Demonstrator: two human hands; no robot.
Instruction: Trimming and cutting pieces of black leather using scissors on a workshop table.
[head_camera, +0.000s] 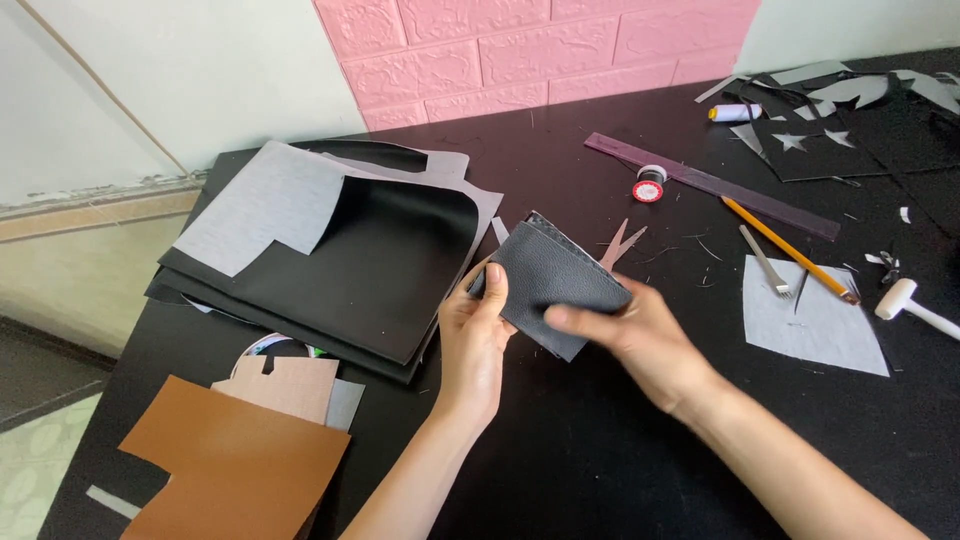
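Fingers (572, 318) of the right hand (640, 345) are lying flat across the front of a folded piece of dark grey leather (548, 280), pinching it against the thumb, which is hidden behind; the left hand (472, 335) is gripping the piece's left edge, thumb on the front and the other fingers curled behind it. Both hands are holding the folded leather tilted just above the black table (560, 450), near its middle, so both are closed on it rather than spread apart. Just behind the piece, the tips of a pair of scissors (622, 243) are poking out, lying on the table. To the left, a stack of black leather sheets (380, 270) is resting with pale grey sheets (265, 205) lying on top and sticking out around it. Nearer the camera on the left, a brown leather sheet (235, 465) is overlapping a tan cardboard pattern (290, 385). To the right, a dark ruler (710, 185) is running diagonally, with a red-and-white spool (649, 186) just beside it and a yellow pencil (785, 248) below. A metal pronged punch (766, 262) is lying with its tip on a grey leather patch (815, 322), and a white mallet (912, 304) is sitting near the right edge. Grey and black scraps (850, 95) are cluttering the far right corner beside a white thread spool (735, 112). A pink brick-pattern wall (540, 50) is standing behind the table.
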